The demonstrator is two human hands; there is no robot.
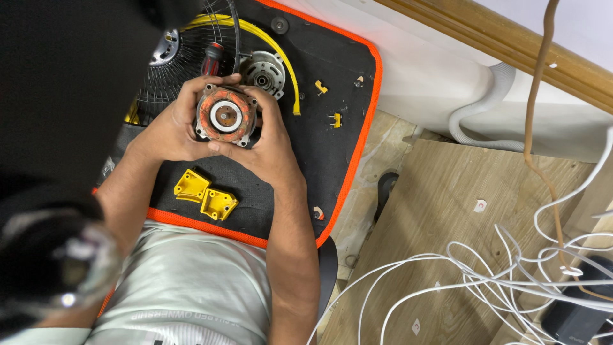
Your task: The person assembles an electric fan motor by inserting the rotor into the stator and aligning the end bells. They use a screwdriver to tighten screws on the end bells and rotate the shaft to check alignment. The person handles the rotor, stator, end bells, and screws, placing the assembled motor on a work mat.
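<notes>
Viewpoint: a head camera looks down at a person seated at a black mat with an orange border [357,153]; a dark blurred shape fills the far left of the view.

Fan guard: a black wire fan grille [182,61] lies at the mat's far left, with a yellow rim strip [281,54] curving over it.

Screwdriver: a red-and-black handle [212,59] rests on the grille, just beyond the hands.

Left hand: the left hand [172,124] cups the left side of the motor, fingers curled over its far edge.

Motor stator: a round fan motor part [225,115], with copper-orange windings around a metal centre, is held above the mat's middle, clasped between both hands.

Right hand: the right hand [271,140] wraps the right side, thumb on the near edge; both hands grip, neither is spread.

Yellow brackets: two yellow plastic pieces [204,195] lie on the mat's near edge, below the hands.

Second motor half: a silver metal housing [263,71] sits just beyond the held part.

Small parts: yellow clips [327,102] and a screw lie loose towards the mat's right.

Floor: wooden boards [447,211] on the right carry tangled white cables [511,268].

Risk: the motor is heavy-looking and held off the mat, so a slipping grip could likely drop it onto the brackets. Fingers pressed against the windings could nick the thin copper wire. Loose clips near the mat's edge could roll off and be lost among the cables.
</notes>
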